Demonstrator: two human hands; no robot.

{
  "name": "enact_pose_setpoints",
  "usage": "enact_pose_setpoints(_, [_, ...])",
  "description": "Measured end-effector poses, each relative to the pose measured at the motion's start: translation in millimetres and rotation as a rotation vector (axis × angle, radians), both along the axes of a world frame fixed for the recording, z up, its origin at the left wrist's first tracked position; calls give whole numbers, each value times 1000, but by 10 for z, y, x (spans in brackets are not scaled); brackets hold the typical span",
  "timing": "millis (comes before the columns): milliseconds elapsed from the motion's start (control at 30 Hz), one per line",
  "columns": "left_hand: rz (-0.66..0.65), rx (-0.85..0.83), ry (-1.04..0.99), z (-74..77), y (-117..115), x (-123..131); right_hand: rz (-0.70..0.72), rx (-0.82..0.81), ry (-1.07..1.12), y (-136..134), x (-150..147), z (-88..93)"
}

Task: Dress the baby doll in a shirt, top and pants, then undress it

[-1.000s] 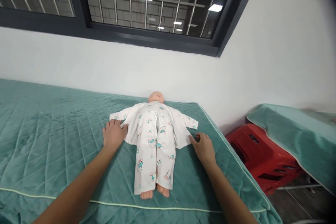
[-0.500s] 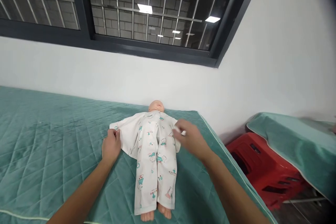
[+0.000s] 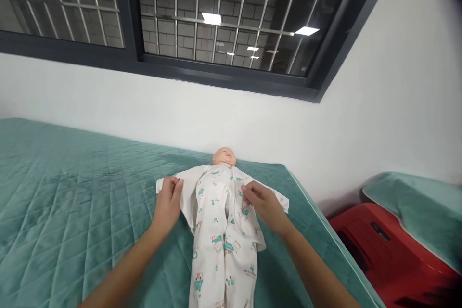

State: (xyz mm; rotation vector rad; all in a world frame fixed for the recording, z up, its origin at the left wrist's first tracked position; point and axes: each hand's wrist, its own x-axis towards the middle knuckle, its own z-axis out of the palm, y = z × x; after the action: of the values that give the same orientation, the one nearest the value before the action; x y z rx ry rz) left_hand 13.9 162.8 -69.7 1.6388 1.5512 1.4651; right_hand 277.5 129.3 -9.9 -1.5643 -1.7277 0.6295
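A baby doll lies face up on a green quilted bed cover, its head toward the wall. It wears a white printed top and matching white trousers. My left hand rests on the top's left flap by the sleeve, with fingers curled and pinching the cloth. Over the doll's chest, my right hand pinches the top's right front flap.
A white wall and a dark barred window stand behind the bed. To the right are a red plastic stool and a second surface draped in green cloth. The bed's right edge runs close beside the doll.
My right hand left the bed beside the doll, lifted the top's right flap and brought it over the chest. My left hand crept up to the sleeve. The camera moved closer.
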Motion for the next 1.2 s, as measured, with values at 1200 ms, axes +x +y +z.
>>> enact_pose_setpoints(1200, [-339, -63, 56, 354, 1013, 1028, -191, -52, 288, 1036, -84, -241])
